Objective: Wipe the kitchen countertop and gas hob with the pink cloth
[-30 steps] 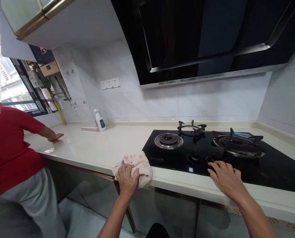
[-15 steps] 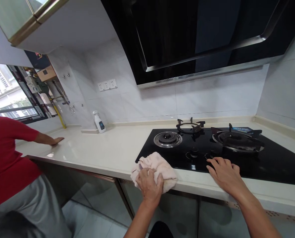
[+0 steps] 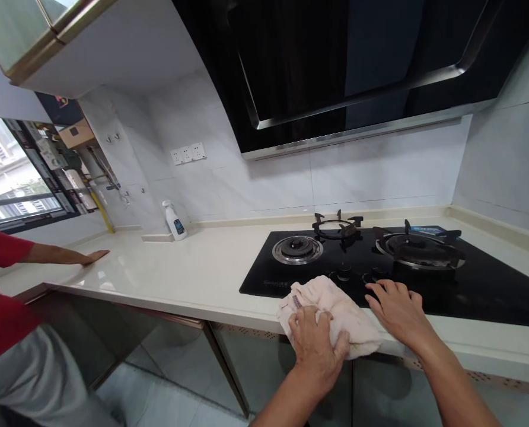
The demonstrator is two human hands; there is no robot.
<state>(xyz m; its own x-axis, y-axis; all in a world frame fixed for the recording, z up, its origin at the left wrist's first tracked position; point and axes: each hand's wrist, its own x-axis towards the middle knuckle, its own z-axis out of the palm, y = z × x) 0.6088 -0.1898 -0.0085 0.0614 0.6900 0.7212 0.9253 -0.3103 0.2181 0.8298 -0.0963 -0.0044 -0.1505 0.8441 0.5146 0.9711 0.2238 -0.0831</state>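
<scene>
My left hand [image 3: 316, 344] is closed on a crumpled pale pink cloth [image 3: 331, 311] that it presses onto the front edge of the cream countertop [image 3: 193, 273], right at the near edge of the black glass gas hob [image 3: 478, 293]. My right hand [image 3: 398, 309] lies flat with fingers spread on the hob's front edge, just right of the cloth and near the two knobs [image 3: 357, 274]. It holds nothing.
The hob has a left burner [image 3: 297, 249], a loose pan support [image 3: 337, 227] behind it and a right burner with its grate [image 3: 418, 249]. A black hood [image 3: 357, 65] hangs overhead. A spray bottle [image 3: 174, 220] stands by the wall. Another person in red rests a hand [image 3: 94, 257] on the counter at left.
My left hand has slid the cloth to the right along the counter's front edge, from left of the hob to beside my right hand. My right hand has stayed put.
</scene>
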